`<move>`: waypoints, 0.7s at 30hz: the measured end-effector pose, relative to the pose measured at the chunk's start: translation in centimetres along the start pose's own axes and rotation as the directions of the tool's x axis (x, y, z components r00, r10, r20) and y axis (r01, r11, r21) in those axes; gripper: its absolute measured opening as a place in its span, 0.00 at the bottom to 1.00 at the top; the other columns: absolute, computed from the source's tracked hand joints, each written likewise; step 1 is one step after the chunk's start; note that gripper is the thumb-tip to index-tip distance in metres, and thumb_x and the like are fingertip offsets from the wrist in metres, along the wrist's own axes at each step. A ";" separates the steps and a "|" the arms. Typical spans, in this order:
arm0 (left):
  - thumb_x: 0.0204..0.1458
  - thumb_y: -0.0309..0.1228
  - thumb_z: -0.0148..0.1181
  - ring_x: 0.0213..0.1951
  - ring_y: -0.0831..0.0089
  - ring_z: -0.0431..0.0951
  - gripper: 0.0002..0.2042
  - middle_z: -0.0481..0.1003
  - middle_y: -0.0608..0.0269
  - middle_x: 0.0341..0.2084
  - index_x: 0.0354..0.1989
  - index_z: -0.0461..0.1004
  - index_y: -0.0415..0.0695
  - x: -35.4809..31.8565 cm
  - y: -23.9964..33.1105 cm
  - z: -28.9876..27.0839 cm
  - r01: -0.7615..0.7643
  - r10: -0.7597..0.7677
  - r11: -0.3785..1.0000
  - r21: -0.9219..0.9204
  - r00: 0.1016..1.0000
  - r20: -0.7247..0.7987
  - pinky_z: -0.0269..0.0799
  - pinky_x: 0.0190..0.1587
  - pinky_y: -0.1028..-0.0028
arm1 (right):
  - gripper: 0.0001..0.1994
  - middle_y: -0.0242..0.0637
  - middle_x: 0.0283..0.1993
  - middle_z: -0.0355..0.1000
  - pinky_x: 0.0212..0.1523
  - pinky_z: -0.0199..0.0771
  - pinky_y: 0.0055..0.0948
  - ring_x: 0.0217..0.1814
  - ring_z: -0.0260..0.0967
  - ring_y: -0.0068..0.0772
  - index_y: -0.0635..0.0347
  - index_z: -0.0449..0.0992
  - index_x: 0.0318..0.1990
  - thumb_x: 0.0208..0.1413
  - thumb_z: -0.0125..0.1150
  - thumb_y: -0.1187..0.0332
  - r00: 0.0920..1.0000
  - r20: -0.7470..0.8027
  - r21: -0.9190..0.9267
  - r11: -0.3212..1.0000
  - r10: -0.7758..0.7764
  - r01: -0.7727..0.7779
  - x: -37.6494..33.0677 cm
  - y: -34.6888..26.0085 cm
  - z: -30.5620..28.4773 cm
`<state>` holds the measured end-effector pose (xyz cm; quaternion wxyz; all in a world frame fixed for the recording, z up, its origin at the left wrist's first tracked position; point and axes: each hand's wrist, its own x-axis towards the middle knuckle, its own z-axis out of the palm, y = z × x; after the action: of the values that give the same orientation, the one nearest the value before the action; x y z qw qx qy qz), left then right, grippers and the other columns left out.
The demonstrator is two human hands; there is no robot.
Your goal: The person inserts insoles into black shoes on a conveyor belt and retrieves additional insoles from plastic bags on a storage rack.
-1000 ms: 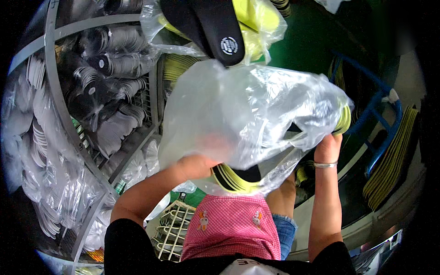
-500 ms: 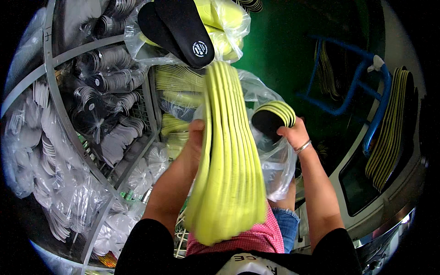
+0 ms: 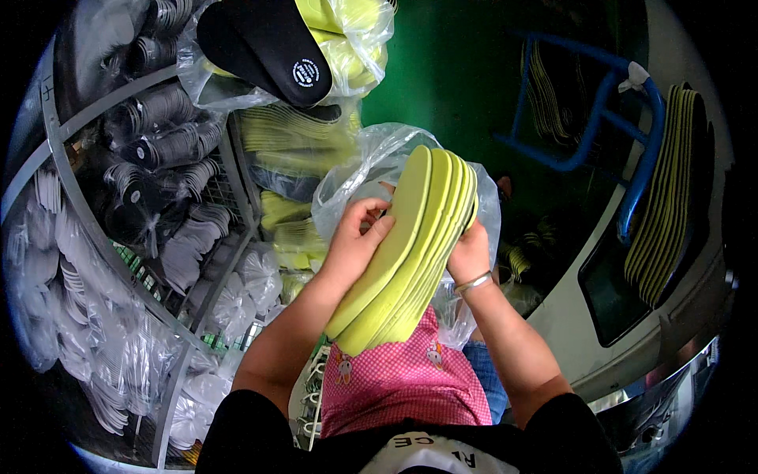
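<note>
A stack of yellow-green insoles (image 3: 410, 249) stands tilted in front of my body, between my two hands. My right hand (image 3: 471, 251) grips its right side, the fingers partly hidden behind the edge. At the stack's left face is my left hand (image 3: 363, 237), its thumb lying against the front insole and its fingers curled towards the edge, with the fingertips partly hidden. Behind the stack hangs a clear plastic bag (image 3: 339, 197), its mouth spread around the upper part of the insoles. Whether the stack's far end is inside the bag I cannot tell.
Black insoles (image 3: 268, 51) lie on a bagged yellow-green bundle (image 3: 359, 39) at the far left. Below sit more bagged insoles (image 3: 296, 142). A metal rack (image 3: 67, 158) with grey bundles fills the left. At right are a blue tubular frame (image 3: 655, 134) and another insole stack (image 3: 667, 197).
The right hand's separate small stack of black-and-yellow insoles has come together with the large one. The stack has turned and leans right at its top. Both hands now hold it.
</note>
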<state>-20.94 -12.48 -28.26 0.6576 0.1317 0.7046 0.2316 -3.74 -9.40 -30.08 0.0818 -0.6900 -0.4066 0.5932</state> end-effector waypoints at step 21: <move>0.25 0.36 0.67 0.50 0.51 0.59 0.45 0.57 0.44 0.46 0.54 0.47 0.36 -1.5 2.3 -0.6 -0.224 0.237 0.910 0.348 0.972 0.007 0.56 0.51 0.62 | 0.16 0.49 0.25 0.69 0.30 0.67 0.43 0.27 0.67 0.53 0.61 0.65 0.33 0.34 0.55 0.65 1.000 0.011 -0.452 0.892 0.008 -0.002 1.6 -4.3 1.9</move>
<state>-21.63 -11.37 -25.81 0.5797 0.3232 0.7254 0.1823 -7.51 -6.23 -29.26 -0.0848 -0.6874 -0.5322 0.4869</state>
